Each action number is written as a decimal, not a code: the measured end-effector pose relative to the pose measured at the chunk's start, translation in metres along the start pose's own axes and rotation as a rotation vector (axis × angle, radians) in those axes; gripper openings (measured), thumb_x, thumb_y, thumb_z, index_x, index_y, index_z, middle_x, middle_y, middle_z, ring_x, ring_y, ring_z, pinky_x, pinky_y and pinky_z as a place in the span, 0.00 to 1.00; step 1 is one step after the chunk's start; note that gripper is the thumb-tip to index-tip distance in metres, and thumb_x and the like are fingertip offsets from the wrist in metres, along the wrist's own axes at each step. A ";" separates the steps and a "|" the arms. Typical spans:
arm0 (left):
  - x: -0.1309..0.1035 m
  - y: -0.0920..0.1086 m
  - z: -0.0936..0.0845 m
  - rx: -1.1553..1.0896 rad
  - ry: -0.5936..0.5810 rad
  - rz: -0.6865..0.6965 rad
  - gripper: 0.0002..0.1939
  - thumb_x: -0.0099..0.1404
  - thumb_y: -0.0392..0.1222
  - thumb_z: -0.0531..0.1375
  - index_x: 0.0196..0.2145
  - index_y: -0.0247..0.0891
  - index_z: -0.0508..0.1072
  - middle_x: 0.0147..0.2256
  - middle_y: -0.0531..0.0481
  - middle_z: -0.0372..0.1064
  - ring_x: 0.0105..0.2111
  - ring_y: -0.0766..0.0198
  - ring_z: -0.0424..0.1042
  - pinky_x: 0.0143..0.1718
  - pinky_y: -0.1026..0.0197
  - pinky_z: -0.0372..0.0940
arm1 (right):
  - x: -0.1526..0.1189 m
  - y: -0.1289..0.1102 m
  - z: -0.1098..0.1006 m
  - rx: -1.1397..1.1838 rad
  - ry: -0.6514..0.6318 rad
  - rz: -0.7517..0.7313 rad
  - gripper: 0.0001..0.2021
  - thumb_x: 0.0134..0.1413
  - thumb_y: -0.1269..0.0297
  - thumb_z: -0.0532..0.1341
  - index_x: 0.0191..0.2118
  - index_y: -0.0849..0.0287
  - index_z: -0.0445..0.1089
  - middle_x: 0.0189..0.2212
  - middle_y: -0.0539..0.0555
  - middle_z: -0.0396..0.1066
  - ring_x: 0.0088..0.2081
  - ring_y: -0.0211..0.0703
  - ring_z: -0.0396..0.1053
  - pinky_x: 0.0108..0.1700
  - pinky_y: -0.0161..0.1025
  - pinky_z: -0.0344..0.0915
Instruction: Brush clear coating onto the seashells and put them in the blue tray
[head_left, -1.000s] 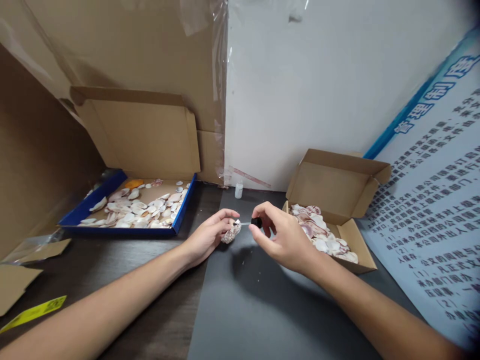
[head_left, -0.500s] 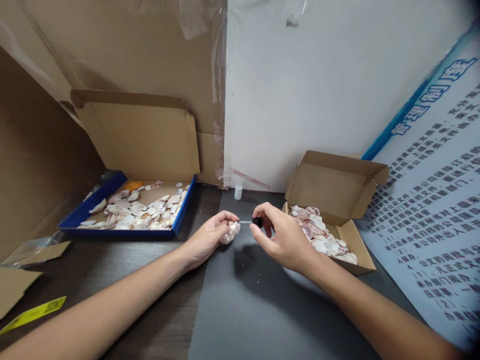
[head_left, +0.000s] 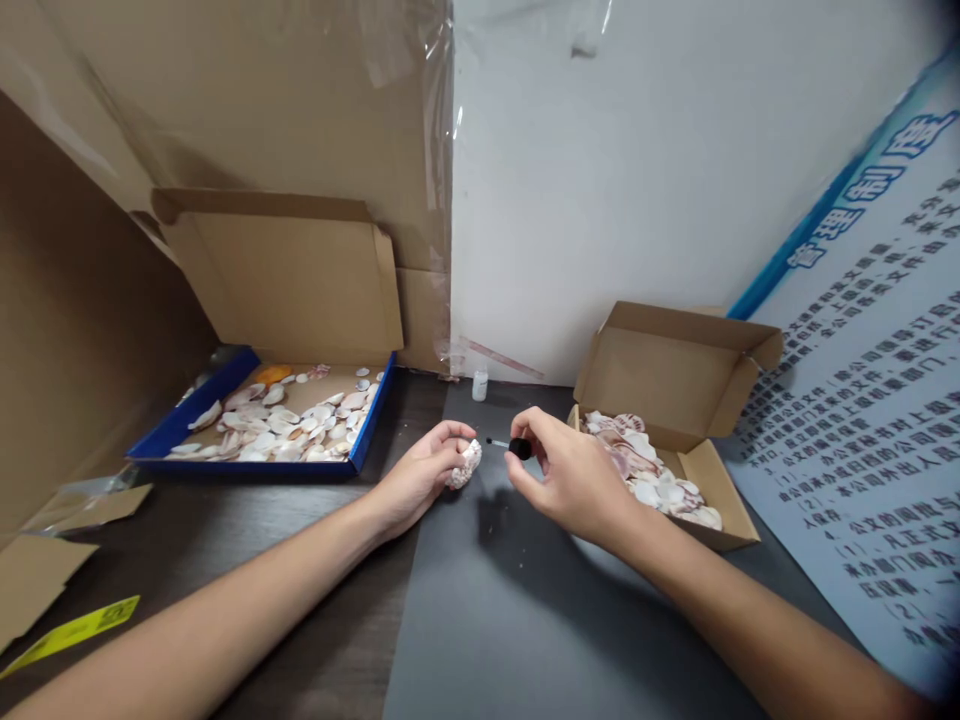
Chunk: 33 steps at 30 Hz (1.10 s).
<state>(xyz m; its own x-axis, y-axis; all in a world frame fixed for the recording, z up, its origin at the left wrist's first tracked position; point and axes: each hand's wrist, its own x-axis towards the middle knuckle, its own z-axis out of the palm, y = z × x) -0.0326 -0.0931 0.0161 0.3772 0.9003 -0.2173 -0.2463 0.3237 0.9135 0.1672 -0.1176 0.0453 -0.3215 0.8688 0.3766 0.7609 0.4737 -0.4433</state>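
Observation:
Near the middle, my left hand [head_left: 421, 476] is closed on a small rough whitish shell piece [head_left: 466, 466], its fingertips round the upper edge. My right hand [head_left: 566, 470] pinches the black cap of a small brush [head_left: 519, 448]. The brush's thin stem points left, and its dark tip is a little to the right of the shell piece, apart from it. Behind both hands, a small white bottle [head_left: 480, 385] stands upright near the wall.
A blue-edged box [head_left: 259, 466] of shells lies open at the left. At the right sits an open cardboard box [head_left: 720, 480] with more shells. Cardboard scraps [head_left: 45, 580] and a yellow strip [head_left: 79, 632] lie at the lower left. Walls rise behind.
The brush in my right hand has moved slightly right, away from the shell piece; its dark tip now shows. The whole view has shifted slightly.

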 end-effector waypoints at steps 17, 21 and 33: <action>0.002 -0.002 -0.001 0.045 -0.083 0.028 0.15 0.55 0.37 0.64 0.41 0.36 0.68 0.31 0.53 0.66 0.28 0.70 0.61 0.29 0.66 0.53 | 0.004 0.004 -0.002 0.063 -0.035 0.015 0.05 0.57 0.65 0.58 0.38 0.54 0.61 0.29 0.48 0.68 0.28 0.39 0.65 0.31 0.36 0.56; 0.001 0.000 0.000 0.040 -0.081 0.030 0.14 0.54 0.35 0.63 0.40 0.37 0.67 0.29 0.54 0.64 0.27 0.70 0.60 0.29 0.66 0.52 | 0.004 0.005 -0.002 0.076 -0.081 0.000 0.05 0.57 0.65 0.58 0.38 0.54 0.61 0.28 0.47 0.68 0.28 0.39 0.64 0.31 0.36 0.56; 0.000 0.001 0.000 0.044 -0.083 0.018 0.14 0.55 0.37 0.64 0.40 0.37 0.68 0.31 0.53 0.65 0.28 0.70 0.61 0.29 0.67 0.53 | 0.004 0.006 -0.002 0.074 -0.047 0.012 0.04 0.58 0.65 0.58 0.38 0.54 0.62 0.29 0.47 0.68 0.28 0.39 0.64 0.31 0.36 0.56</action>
<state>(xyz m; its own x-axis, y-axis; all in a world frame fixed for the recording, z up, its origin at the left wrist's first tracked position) -0.0325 -0.0927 0.0168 0.4466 0.8779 -0.1729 -0.2146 0.2927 0.9318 0.1715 -0.1114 0.0463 -0.3399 0.8793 0.3335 0.7216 0.4713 -0.5072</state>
